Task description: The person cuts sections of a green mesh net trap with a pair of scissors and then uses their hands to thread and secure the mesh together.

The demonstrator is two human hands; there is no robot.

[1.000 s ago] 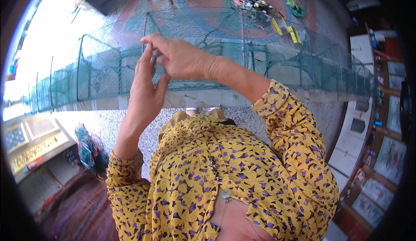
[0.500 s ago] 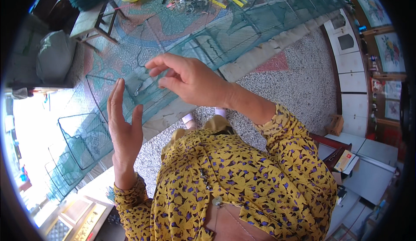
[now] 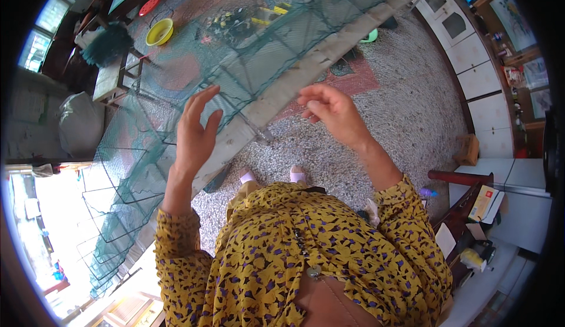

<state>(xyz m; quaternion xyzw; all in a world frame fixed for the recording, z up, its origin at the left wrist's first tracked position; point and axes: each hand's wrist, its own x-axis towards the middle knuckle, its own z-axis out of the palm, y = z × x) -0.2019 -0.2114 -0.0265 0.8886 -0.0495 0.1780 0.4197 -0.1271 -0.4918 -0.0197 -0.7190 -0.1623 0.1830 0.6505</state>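
Note:
My left hand (image 3: pixel 197 133) is raised in front of the long green mesh net (image 3: pixel 129 168), its fingers apart and holding nothing; I cannot tell whether the fingertips touch the mesh. To its right, my right hand (image 3: pixel 332 115) hangs in the air with loosely bent, parted fingers and nothing in them. The net, with dark frames in it, runs diagonally from lower left to upper right along a long pale board or strip (image 3: pixel 326 56). Below my hands are my feet in pale footwear (image 3: pixel 297 174).
Upper left hold a wooden stool (image 3: pixel 107 81) with a dark green bundle, a yellow basin (image 3: pixel 159 32) and a red lid (image 3: pixel 148 6). White cabinets (image 3: pixel 488 109) line the right, near a wooden crate (image 3: pixel 467 149) and cluttered surfaces (image 3: pixel 482 202). Bright light comes from the lower left.
The view has turned, so the net now lies more steeply diagonal. My hands, close together a second ago, have moved apart, the right one going rightward.

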